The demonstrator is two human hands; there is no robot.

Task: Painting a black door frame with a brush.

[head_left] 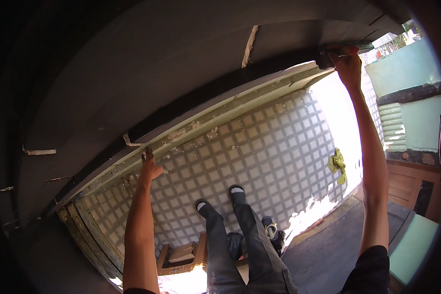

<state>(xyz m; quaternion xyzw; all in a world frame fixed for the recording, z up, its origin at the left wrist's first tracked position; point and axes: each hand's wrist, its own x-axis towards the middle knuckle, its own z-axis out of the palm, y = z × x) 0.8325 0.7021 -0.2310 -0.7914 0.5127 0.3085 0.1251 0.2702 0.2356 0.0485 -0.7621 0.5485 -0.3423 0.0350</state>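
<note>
My right hand (348,68) is raised far up at the upper right, against the dark wall. Its fingers are closed round a dark object (324,59) with a reddish-orange part; shade hides what kind it is. Lower on the left, my left hand (151,168) is held out beside the wall's pale lower ledge (191,128), fingers stretched and thumb apart, nothing in it. Whether it touches the ledge I cannot tell. The dark grey wall (147,73) has pale chipped patches (250,46) and cracks.
My feet stand on a checkered tile floor (259,152). A yellow-green cloth (337,165) lies on it at the right. Behind my legs are a woven box (201,252) and a dark bag (235,245). Pale green panels (402,68) stand at the far right.
</note>
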